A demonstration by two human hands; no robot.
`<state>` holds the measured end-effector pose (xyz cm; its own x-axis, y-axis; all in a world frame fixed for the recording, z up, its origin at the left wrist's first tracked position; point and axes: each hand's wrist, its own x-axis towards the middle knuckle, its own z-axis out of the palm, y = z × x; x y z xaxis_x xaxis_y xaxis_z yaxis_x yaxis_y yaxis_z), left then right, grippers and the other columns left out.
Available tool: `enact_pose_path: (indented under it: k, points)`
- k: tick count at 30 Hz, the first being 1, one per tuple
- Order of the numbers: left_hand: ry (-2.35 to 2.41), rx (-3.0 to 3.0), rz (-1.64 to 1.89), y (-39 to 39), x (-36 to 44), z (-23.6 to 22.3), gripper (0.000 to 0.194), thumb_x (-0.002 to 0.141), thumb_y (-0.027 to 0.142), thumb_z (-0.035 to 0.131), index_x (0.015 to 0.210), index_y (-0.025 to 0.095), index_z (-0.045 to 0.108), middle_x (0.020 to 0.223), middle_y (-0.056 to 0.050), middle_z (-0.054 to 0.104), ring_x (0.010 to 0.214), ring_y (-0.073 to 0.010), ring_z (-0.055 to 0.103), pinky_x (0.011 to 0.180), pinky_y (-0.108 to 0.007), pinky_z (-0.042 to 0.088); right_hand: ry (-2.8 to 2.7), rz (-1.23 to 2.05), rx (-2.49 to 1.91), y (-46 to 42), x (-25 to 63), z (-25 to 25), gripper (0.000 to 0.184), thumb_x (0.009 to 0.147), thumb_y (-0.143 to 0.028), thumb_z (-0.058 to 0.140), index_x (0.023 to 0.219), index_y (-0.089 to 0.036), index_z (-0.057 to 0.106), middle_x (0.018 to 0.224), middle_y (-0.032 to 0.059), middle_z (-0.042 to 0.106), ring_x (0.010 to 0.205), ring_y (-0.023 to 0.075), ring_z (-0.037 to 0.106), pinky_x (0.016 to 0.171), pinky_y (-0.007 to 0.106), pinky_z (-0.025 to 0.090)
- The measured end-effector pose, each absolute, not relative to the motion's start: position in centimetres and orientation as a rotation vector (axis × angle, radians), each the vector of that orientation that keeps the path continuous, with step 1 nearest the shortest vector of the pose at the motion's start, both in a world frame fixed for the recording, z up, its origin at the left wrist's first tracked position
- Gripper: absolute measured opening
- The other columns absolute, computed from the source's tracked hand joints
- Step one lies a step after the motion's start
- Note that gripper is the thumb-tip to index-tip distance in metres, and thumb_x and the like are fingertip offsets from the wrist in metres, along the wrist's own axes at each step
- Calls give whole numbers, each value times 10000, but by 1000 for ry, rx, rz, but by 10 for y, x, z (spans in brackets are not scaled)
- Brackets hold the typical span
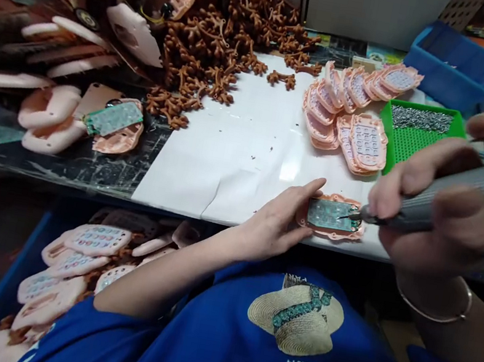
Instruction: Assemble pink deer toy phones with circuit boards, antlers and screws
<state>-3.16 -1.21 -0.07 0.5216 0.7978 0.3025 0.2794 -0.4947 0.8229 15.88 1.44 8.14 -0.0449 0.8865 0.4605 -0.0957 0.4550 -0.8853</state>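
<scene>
My left hand [275, 218] grips the left end of a pink plastic shell [332, 233] that lies on the white sheet at the table's front edge. Inside the shell sits a green circuit board [327, 213]. My right hand [438, 209] is wrapped round a grey electric screwdriver [460, 188], held tilted with its thin bit over the right part of the board. Whether the bit touches a screw is too small to tell. Beyond my right hand stands a green tray [401, 143] with many small screws [421, 119] at its far end.
Pink shells with keypads [368, 142] are stacked behind the board. Brown bone-shaped plastic parts [221, 34] are heaped at the back. A blue bin [456, 66] stands back right. More pink shells [54, 114] lie left, and a blue crate [12, 284] below holds keypad shells.
</scene>
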Motion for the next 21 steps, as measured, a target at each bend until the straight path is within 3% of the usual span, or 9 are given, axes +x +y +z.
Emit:
enact_pose_path:
  k: [2,6,11,21]
  points:
    - [863,2026,918,-12,-32,-1,744,911,166,589,1558,224,225,1407,-158,540,1281,-270,541,1094,-476,460,-1345,955,-699,8,142,76,338,768,-407,762,1071,-386,612,734,-34,476,462,138,444,393,344,386]
    - [838,2006,933,-11,-30,0,660,908,161,579,1510,207,312,1334,-144,572,1220,-276,566,1044,-472,493,-1427,984,-694,8,129,63,251,813,-446,726,1002,-363,583,769,-28,509,504,140,495,434,322,437]
    - [835,2007,972,-10,-28,-1,584,915,154,565,1461,215,366,1193,-101,599,1108,-238,590,977,-432,518,-1464,1043,-652,9,129,57,299,829,-412,707,1081,-377,550,737,-44,502,451,121,468,375,284,431]
    - [835,2044,985,-10,-29,-3,620,904,139,599,1465,183,338,1258,-124,587,1165,-245,575,1009,-416,501,-1468,1025,-634,8,128,56,280,813,-399,730,1031,-352,560,729,-50,507,491,122,508,416,277,448]
